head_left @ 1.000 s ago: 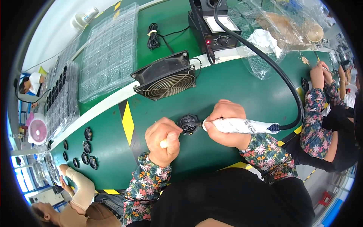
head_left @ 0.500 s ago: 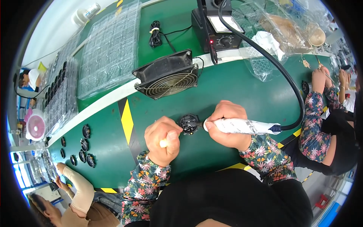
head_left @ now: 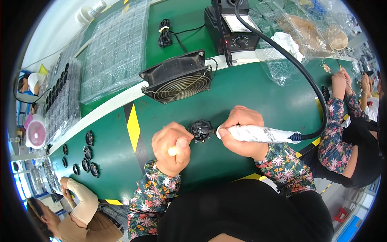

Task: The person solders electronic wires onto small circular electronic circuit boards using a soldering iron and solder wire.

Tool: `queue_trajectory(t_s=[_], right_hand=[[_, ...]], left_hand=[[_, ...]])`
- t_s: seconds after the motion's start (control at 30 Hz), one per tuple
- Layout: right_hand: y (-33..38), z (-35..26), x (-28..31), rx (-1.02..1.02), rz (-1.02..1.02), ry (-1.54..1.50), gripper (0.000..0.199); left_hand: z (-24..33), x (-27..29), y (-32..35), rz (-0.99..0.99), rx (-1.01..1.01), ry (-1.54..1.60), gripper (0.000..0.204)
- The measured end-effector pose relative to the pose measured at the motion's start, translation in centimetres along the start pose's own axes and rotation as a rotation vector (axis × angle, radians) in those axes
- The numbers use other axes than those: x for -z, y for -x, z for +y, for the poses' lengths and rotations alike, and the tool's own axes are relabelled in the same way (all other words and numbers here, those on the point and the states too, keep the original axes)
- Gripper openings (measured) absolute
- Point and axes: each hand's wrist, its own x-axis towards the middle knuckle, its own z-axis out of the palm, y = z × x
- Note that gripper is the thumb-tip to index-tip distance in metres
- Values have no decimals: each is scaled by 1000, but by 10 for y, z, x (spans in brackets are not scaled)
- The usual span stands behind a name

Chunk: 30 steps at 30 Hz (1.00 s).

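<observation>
- Holding a white-wrapped iron [head_left: 260, 134] in the right grip [head_left: 242, 129], fingers closed round its front end, dark tip aimed left at the black round part [head_left: 200, 131].
- That part sits on the green table [head_left: 229, 88] between the two grips. Can't tell if the tip's touching it or just beside it.
- Left grip [head_left: 166, 141] is curled closed around some pale thing [head_left: 172, 151] with a rounded end poking out, no idea what. Its fingertips are right at the part's left edge; can't make out whether they're actually pinching it.
- Biggest worry imo: burnt fingers. If the iron's hot and skids over the part, those left fingertips are straight across from it.
- Next, the part could slide or twist. A push from the right would do it if the left fingers aren't really pinning it.
- The thick black cable [head_left: 324, 109] loops out right, then back toward the far black station [head_left: 240, 42]. A snag there could yank the tip onto the wrong spot.
- Boxed fan [head_left: 181, 88] stands to the far left of the part. Can't tell if it's spinning; if not, fumes could hang around.
</observation>
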Motion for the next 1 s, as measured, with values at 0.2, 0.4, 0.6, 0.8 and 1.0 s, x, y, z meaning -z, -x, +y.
queue_trajectory(t_s=[0.2, 0.4, 0.6, 0.8, 1.0], right_hand=[[-3, -2, -1, 29, -10, 4, 14], [-6, -6, -3, 109, -56, 33, 16], [-7, -9, -4, 47, -74, 55, 17], [-6, -11, -4, 58, -68, 54, 17], [-2, -9, -3, 80, -52, 66, 17]], left_hand=[[1, -1, -1, 7, -5, 4, 27], [1, -1, 1, 16, -26, 6, 25], [-1, 0, 4, 17, -42, 12, 23], [-3, 1, 6, 20, -51, 31, 24], [-2, 0, 5, 18, -68, 18, 25]])
